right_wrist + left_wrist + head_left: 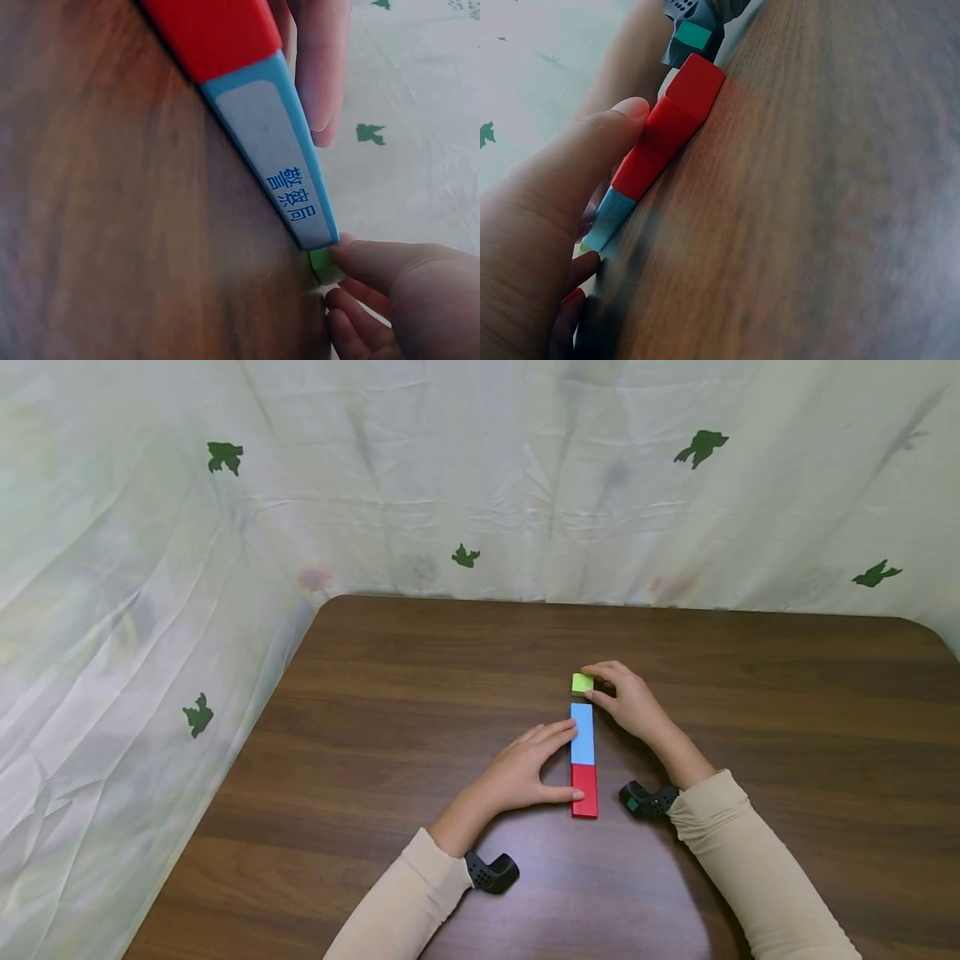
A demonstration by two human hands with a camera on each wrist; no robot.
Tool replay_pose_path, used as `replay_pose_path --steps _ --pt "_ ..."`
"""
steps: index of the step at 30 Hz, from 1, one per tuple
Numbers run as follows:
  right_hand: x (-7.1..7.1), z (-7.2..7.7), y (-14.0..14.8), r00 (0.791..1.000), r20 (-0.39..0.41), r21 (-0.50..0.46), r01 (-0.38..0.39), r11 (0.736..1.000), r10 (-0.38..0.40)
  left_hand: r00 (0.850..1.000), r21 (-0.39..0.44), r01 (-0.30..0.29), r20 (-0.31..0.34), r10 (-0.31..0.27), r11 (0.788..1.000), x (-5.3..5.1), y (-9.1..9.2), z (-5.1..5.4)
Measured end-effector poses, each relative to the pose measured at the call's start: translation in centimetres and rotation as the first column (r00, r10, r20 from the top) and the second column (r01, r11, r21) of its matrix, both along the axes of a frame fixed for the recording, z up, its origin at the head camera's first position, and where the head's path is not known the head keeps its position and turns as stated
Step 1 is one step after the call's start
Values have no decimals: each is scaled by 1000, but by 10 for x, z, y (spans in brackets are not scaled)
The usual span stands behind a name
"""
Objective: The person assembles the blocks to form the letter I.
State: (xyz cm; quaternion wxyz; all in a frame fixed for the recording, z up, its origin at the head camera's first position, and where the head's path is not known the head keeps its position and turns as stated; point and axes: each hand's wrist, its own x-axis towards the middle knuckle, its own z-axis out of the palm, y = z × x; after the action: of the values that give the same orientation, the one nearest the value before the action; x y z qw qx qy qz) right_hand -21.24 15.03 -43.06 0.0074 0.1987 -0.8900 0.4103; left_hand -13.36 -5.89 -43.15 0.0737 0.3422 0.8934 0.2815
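Note:
A blue block (582,743) and a red block (587,781) lie end to end in a line on the table. My left hand (521,772) rests along their left side, thumb at the red block and outstretched fingertips at the blue one. Just beyond the blue block's far end, my right hand (628,702) pinches a small green block (580,685) between thumb and fingers. From the head view a narrow gap separates green from blue. Chinese characters are printed on the blue block's side (289,199) in the right wrist view.
The dark wooden table (390,693) reaches back to a pale curtain (510,468) with green leaf-like shapes. Each wrist carries a black camera, the left one (492,872) near the table in front of the red block.

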Motion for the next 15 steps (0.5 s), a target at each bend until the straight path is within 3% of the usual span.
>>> replay_pose_path --steps 15 --pt "3 4 1 999 25 -27 22 999 -22 1000 4 11 -7 -11 1000 0 1 -1"
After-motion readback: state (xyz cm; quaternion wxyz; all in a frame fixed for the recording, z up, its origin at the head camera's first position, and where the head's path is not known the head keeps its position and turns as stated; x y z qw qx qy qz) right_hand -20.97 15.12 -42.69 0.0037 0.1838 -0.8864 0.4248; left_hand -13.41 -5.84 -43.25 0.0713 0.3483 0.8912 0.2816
